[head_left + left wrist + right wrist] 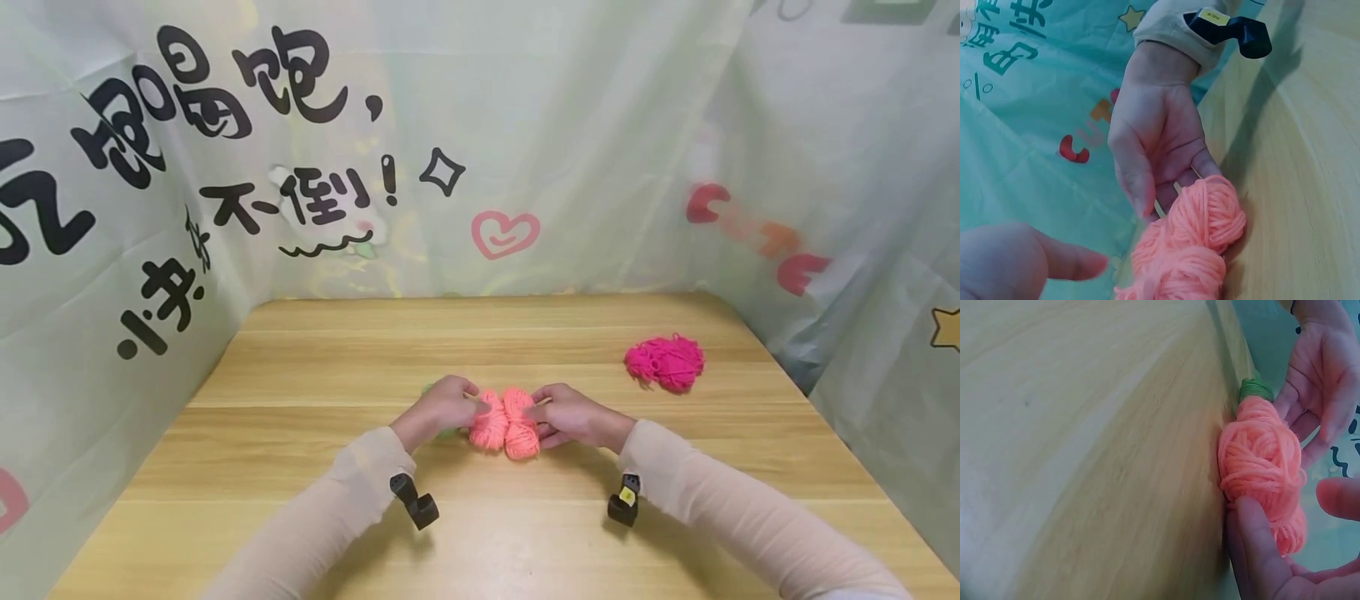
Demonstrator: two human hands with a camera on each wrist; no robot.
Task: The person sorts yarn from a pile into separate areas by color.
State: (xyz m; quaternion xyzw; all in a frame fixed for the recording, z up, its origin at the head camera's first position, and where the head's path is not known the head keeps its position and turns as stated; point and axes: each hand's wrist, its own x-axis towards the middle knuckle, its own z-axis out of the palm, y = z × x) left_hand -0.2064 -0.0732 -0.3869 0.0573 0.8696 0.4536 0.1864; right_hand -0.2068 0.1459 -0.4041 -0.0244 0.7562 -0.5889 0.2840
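Observation:
Two coral-pink yarn bundles, a left one (489, 425) and a right one (522, 437), lie side by side on the wooden table, touching each other. My left hand (444, 406) is at the left bundle's outer side, its thumb apart from the yarn in the left wrist view. From the other side, my right hand (577, 415) touches the right bundle with extended fingers (1259, 540); its thumb stands clear of the yarn. Green yarn (1255, 389) shows beyond the pink bundles in the right wrist view. In the head view my left hand mostly covers it.
A magenta yarn bundle (667, 362) lies farther back on the right of the table (337, 350). Printed fabric (585, 150) hangs behind the table and along both sides. A black wrist mount sits below each sleeve cuff.

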